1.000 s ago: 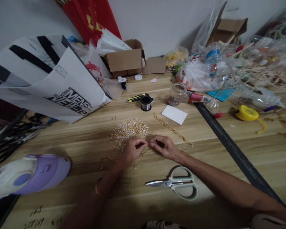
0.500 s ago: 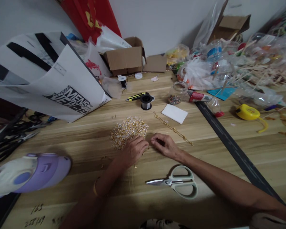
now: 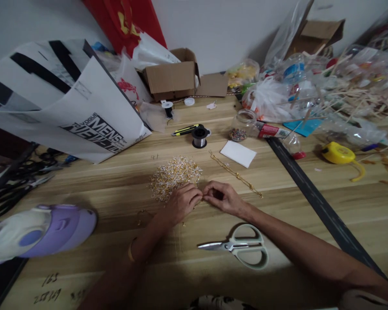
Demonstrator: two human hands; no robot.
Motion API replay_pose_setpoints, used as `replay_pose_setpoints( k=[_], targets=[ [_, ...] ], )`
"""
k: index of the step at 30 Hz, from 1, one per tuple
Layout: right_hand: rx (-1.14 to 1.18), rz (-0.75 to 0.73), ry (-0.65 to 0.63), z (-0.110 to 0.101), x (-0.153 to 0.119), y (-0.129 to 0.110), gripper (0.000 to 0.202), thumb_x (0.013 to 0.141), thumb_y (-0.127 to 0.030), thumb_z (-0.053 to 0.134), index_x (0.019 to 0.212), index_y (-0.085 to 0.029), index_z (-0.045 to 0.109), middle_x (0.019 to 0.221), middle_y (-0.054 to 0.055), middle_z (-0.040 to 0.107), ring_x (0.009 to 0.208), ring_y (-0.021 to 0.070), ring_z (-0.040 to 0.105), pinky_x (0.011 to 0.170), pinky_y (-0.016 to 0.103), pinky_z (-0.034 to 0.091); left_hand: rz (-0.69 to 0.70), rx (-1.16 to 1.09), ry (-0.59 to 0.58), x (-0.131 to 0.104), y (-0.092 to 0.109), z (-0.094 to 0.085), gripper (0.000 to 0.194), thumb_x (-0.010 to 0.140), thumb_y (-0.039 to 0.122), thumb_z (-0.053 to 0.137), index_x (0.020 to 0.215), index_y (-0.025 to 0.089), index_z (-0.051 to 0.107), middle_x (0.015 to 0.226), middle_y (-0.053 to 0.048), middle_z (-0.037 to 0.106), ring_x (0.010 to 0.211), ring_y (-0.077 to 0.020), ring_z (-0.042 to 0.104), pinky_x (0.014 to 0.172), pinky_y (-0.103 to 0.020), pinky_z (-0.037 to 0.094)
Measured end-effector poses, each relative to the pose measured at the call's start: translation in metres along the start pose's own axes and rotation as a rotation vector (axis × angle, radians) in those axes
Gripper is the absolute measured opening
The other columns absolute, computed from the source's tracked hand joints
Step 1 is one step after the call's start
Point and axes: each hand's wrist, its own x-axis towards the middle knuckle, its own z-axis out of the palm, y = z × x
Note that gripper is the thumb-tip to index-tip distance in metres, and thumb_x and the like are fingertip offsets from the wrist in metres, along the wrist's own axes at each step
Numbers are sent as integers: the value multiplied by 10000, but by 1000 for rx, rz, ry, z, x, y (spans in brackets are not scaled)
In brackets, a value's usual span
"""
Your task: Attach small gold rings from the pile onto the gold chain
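My left hand (image 3: 183, 201) is closed in a pinch at the near right edge of a heap of small gold and silver links and pins (image 3: 173, 174). A short piece of gold chain (image 3: 198, 203) shows at its fingertips. Thumb and forefinger of my right hand (image 3: 223, 198) are pinched together and meet the left fingertips; what they grip is too small to make out. Beyond the right hand lies a longer gold chain (image 3: 236, 174), stretched out slantwise. Scissors with pale handles (image 3: 247, 246) rest on the near side, blades pointing left.
Past the heap are a wire spool (image 3: 199, 137), a yellow-black cutter (image 3: 185, 130), a white card (image 3: 238, 153) and a jar of beads (image 3: 241, 127). A purple-and-cream bottle (image 3: 64, 230) lies at left. A yellow tape measure (image 3: 338, 153) sits right, before piled plastic bottles.
My right hand has shifted slightly left, and its fingertips now meet those of my left hand. Before, a small gap separated them. The left hand has barely moved.
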Motion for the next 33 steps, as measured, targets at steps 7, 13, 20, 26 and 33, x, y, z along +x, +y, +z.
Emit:
replay_pose_setpoints(
  k=[7,13,20,26,33],
  targets=[
    [0,17,-2,1,0,3,177,819,-315,572,834,-139,588,639,-5,526,554,93,453,510,201,369,-28,-32,20,1,1,-2,165,862,154,483,763,146,615,749,-41,610,734,-143,543,702,-264,419],
    [-14,31,-8,1,1,2,175,806,-310,591,821,-135,593,663,7,545,557,91,454,509,202,370,-30,-49,49,0,0,-1,162,862,168,487,770,151,620,748,-41,610,735,-145,541,706,-268,416],
    [-22,37,-4,2,0,4,183,803,-326,591,823,-144,592,682,9,565,563,93,464,515,202,378,-52,-68,61,-1,0,1,171,867,169,476,783,160,624,755,-38,605,745,-143,543,705,-263,417],
    [-21,46,-2,3,0,5,167,801,-310,594,813,-144,592,668,6,555,577,102,473,525,207,379,-52,-90,73,-3,-1,4,165,871,201,483,800,151,624,778,-48,617,765,-148,549,718,-269,429],
    [-61,16,4,2,0,7,185,815,-323,579,790,-143,610,696,29,591,601,120,503,539,222,395,-42,-82,77,-4,3,-1,200,888,206,445,813,155,624,789,-50,615,772,-148,550,741,-280,431]
  ],
)
